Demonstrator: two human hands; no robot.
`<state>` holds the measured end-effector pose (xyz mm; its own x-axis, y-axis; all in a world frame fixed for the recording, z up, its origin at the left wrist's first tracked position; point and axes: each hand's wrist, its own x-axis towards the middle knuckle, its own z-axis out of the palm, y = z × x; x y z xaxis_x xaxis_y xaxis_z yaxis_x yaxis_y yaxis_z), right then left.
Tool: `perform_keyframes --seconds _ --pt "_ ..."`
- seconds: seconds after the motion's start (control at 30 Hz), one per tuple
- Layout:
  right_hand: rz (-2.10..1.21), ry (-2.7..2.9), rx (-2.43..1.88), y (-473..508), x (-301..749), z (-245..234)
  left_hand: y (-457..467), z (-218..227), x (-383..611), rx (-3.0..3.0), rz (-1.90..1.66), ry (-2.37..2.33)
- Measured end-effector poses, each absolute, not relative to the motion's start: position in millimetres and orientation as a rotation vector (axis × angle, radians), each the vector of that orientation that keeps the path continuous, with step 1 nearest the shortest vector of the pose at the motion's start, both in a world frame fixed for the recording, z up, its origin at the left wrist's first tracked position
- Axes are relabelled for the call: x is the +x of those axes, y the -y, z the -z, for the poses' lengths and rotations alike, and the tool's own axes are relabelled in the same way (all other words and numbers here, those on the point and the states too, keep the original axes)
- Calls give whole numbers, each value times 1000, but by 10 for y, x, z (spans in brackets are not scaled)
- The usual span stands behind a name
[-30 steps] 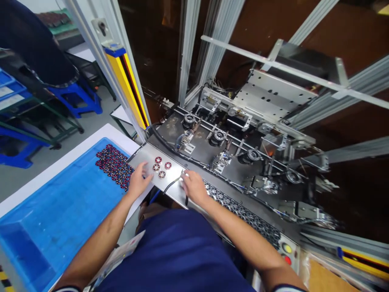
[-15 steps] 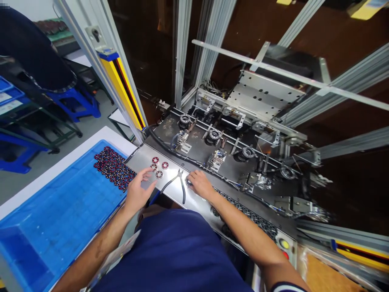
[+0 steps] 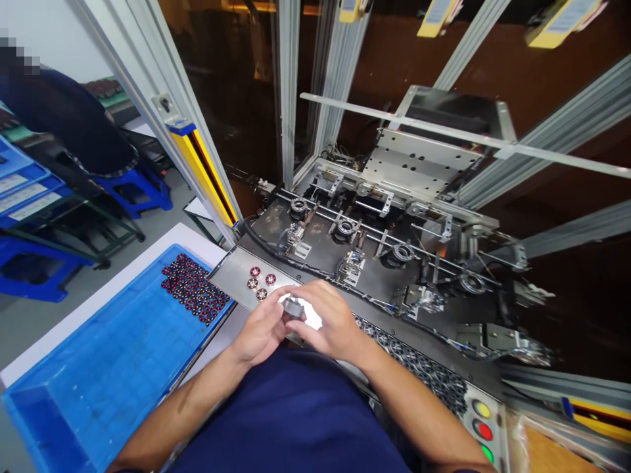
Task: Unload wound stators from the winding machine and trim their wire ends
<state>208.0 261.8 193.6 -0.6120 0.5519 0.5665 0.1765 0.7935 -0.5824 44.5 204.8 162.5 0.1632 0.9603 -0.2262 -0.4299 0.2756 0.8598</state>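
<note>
In front of my chest, my left hand (image 3: pixel 261 328) and my right hand (image 3: pixel 332 322) come together around a small dark-grey metal part (image 3: pixel 294 307). Fingers of both hands press against it from either side, over the shiny metal work strip (image 3: pixel 229 274). What the part's underside looks like is hidden by the fingers. Just beyond my left hand lie several small round red-and-copper wound cores (image 3: pixel 255 271), which look like motor stators. The cutting pliers seen earlier on the strip are hidden behind my hands.
A blue tray (image 3: pixel 98 368) at left holds many wound cores (image 3: pixel 194 286). Dark ring-shaped parts (image 3: pixel 419 361) line the strip at right, ending at yellow, red and green buttons (image 3: pixel 486 430). Ahead stands a machine with fixtures (image 3: pixel 345 228). A yellow light barrier (image 3: pixel 207 174) stands left; another person (image 3: pixel 73 121) is beyond.
My right hand has lifted the grey part from the strip and drawn it toward me. My left hand has moved right, from beside the wound cores, to meet it.
</note>
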Motion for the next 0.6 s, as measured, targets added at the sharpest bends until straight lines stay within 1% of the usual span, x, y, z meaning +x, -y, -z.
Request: perform_keyframes --seconds 0.17,0.43,0.5,0.6 --pt "-533 2071 -606 -2552 2166 -1999 -2034 -1731 473 477 -1185 -656" --pt "-392 2020 -603 -2467 2162 -1905 -2025 -1741 608 563 -1295 -737" --pt "-467 2026 -629 -2467 2204 -1940 -2020 -1709 596 638 -1295 -783" --pt "-820 2064 -673 -2527 2323 -2063 -2015 -1686 539 779 -1255 -848"
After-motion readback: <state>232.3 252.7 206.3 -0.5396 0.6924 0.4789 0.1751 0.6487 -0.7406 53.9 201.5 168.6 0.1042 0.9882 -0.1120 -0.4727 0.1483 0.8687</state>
